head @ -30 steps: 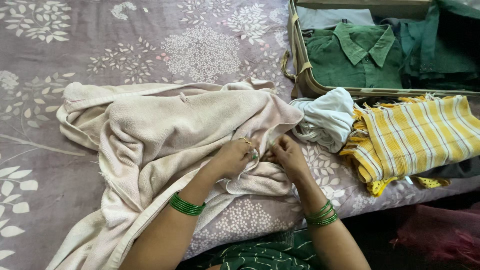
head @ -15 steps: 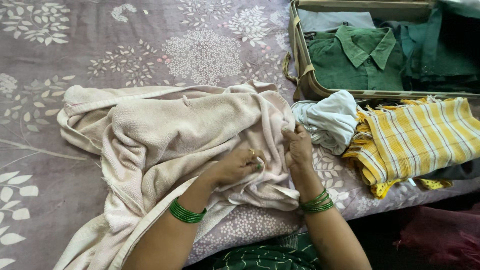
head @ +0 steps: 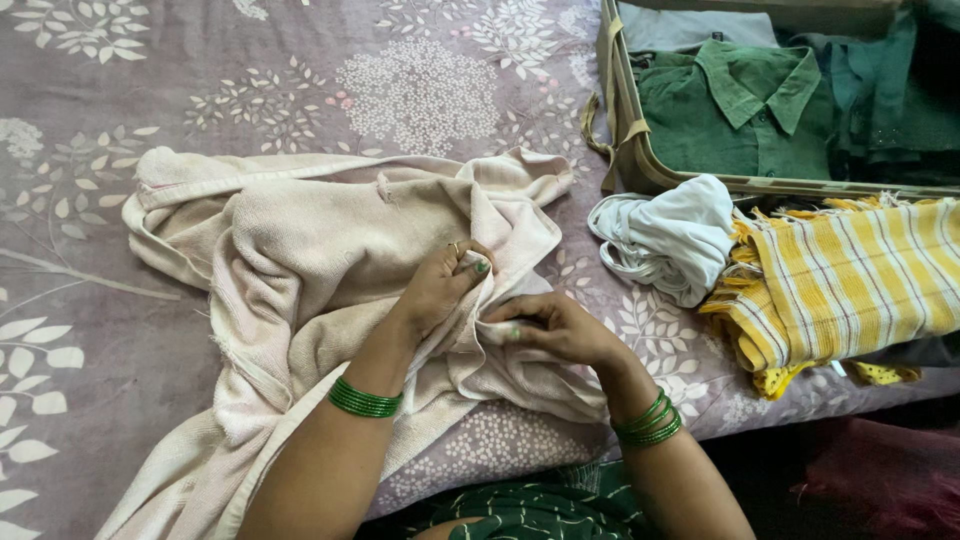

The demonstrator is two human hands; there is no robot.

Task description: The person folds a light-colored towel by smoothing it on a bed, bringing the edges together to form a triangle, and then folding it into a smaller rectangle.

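A crumpled towel point(head: 330, 260) is spread on the bed point(head: 150, 90), its edge pinched in the left hand point(head: 440, 288) and right hand point(head: 555, 328). No fold is made yet; a white cloth point(head: 672, 235) and striped cloth point(head: 850, 280) lie beside the half-packed suitcase point(head: 640, 165).

Left hand point(head: 440, 290) raised, fingers pinched shut; right hand point(head: 555, 328) lower, fingers curled, both forearms angled inward

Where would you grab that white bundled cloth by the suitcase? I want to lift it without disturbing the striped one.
Take the white cloth by its rounded, bunched left side, coming from the left over the bedsheet. Its right edge touches the yellow striped cloth, and the suitcase wall stands close behind.
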